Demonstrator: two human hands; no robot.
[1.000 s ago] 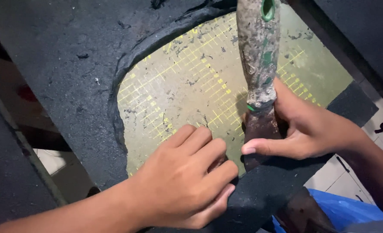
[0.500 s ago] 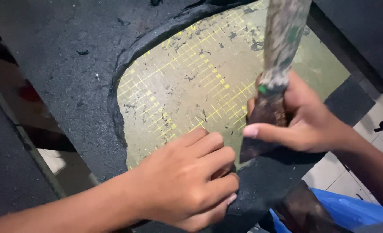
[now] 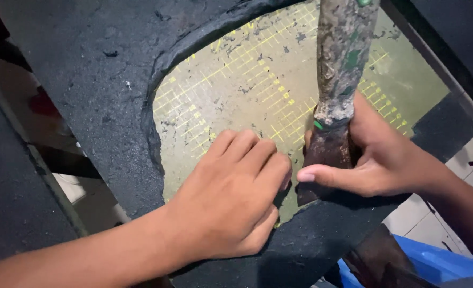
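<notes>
Right hand [image 3: 377,157]: closed around the lower end of a paint-crusted scraper tool [image 3: 338,90], thumb laid across its rusty blade, which stands steeply on the near edge of the green gridded cutting mat [image 3: 236,90]. Left hand [image 3: 231,197]: empty, fingers together and curled, resting knuckles-up on the mat just beside the blade. Black foam sheet [image 3: 87,90]: surrounds the exposed mat; blue item [image 3: 433,264] lies below right.
</notes>
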